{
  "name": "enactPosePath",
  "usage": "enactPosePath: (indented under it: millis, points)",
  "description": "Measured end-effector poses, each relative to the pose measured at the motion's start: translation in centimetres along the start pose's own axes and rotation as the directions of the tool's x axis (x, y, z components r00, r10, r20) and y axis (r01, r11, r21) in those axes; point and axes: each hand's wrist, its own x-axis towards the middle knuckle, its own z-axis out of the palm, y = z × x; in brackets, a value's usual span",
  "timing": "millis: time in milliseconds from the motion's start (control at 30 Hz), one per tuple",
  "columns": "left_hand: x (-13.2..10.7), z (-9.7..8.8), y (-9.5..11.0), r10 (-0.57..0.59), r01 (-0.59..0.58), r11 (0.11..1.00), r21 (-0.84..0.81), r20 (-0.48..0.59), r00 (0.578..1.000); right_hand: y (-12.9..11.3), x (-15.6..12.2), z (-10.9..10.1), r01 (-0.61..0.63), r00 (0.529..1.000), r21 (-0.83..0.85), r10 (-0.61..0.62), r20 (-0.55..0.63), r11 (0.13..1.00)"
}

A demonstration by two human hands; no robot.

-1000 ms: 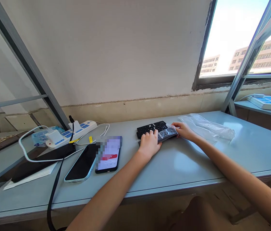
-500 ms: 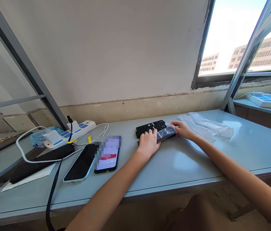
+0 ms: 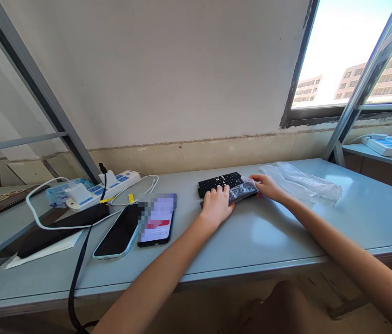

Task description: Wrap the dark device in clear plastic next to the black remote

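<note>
A dark, flat, oblong item in clear plastic wrap (image 3: pixel 243 190) lies slanted on the desk between my hands. My left hand (image 3: pixel 217 204) is curled over its left end, fingers bent on top and thumb at the near edge. At the other end, my right hand (image 3: pixel 265 185) pinches the right tip of the wrap between thumb and fingers. Just behind it lies a small black keyboard (image 3: pixel 222 181) with white markings, its near part covered by my left fingers and the wrapped item. What the wrapped item is cannot be made out.
A crumpled clear plastic bag (image 3: pixel 303 183) lies beyond my right hand. Left of my left hand are a lit phone (image 3: pixel 159 222) and a dark-screened phone (image 3: pixel 117 234). Further left are a white power strip (image 3: pixel 112 188), cables and a black case (image 3: pixel 64 227). Metal posts flank the desk (image 3: pixel 262 246).
The camera view has shifted slightly. Both hands keep their hold on the wrapped item, with hardly any other visible movement.
</note>
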Motion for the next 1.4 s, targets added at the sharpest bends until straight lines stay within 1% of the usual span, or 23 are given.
enactPosePath:
  millis: [667,1000,1400]
  points:
    - [0.04,0.04,0.03,-0.005,0.005,1.000,0.007,0.001,1.000,0.43,0.30,-0.17,-0.013,1.000,-0.015,0.013,0.013,1.000]
    - [-0.10,0.18,0.02,0.019,-0.020,0.999,0.028,0.003,1.000,-0.01,-0.03,0.07,-0.020,0.999,0.024,0.020,0.030,1.000]
    - [-0.02,0.26,0.04,0.027,-0.027,0.998,0.051,0.010,1.000,0.47,0.25,0.01,-0.005,0.999,0.045,0.003,0.035,0.999]
